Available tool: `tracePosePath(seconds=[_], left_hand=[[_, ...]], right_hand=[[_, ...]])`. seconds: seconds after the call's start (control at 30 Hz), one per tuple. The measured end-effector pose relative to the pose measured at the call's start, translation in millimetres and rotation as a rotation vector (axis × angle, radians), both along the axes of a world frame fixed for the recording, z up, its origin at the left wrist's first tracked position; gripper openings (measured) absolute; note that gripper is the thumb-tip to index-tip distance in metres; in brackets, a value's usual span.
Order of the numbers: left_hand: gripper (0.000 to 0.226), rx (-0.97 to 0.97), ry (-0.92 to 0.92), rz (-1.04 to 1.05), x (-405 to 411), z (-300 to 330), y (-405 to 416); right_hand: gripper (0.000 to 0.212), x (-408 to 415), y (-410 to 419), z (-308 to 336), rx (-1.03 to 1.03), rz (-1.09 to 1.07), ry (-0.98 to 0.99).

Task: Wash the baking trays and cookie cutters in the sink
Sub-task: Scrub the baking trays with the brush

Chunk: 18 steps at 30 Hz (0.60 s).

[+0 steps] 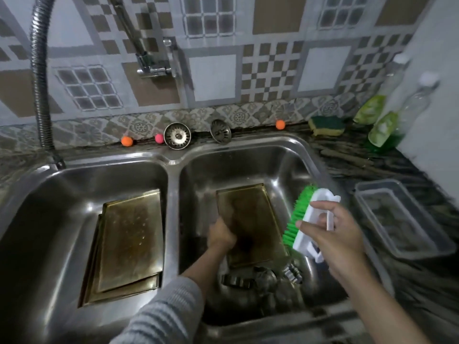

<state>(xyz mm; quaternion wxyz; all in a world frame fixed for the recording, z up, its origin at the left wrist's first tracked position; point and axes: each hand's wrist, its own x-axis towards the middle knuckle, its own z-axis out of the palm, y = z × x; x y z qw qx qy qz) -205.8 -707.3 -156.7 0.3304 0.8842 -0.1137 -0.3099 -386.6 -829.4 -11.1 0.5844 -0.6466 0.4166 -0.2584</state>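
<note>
Your left hand grips the near-left edge of the tarnished brass-coloured baking tray lying in the right steel sink basin, while your right hand holds the white green-bristled scrub brush just above it. Scrubbing looks about to start: bring the bristles down flat and keep the tray steady.

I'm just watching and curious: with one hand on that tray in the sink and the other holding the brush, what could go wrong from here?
The left hand grips only one edge of the tray in the right basin; under scrubbing it may slip and bang the sink. The cookie cutters lie close below that tray, so it could slide onto them. The right hand holds the brush above the basin's rim, where bristles could flick water onto the counter.
</note>
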Motion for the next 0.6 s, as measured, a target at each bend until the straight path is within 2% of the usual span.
tracePosePath(seconds=[0.1,0.2,0.3,0.37,0.43,0.5,0.6], left_hand=[[0.018,0.110,-0.122,-0.021,-3,-15,-9],[0.018,0.142,-0.189,-0.002,1,-26,-10],[0.017,0.118,-0.200,0.100,3,-17,-13],[0.009,0.063,-0.213,0.164,3,-4,-17],[0.022,-0.026,-0.253,0.191,3,10,-21],[0.030,-0.117,-0.260,0.167,4,25,-24],[0.039,-0.210,-0.150,0.100,6,42,-29]], right_hand=[[0.042,-27,-41,13,-0.161,0.011,-0.043],[0.050,-53,-84,30,-0.344,0.020,0.003],[0.049,-76,-127,42,-0.477,0.034,0.143],[0.050,-86,-150,47,-0.556,0.161,0.316],[0.051,-90,-168,45,-0.579,0.317,0.489],[0.049,-90,-180,34,-0.527,0.425,0.573],[0.052,-86,-190,14,-0.530,0.486,0.707]])
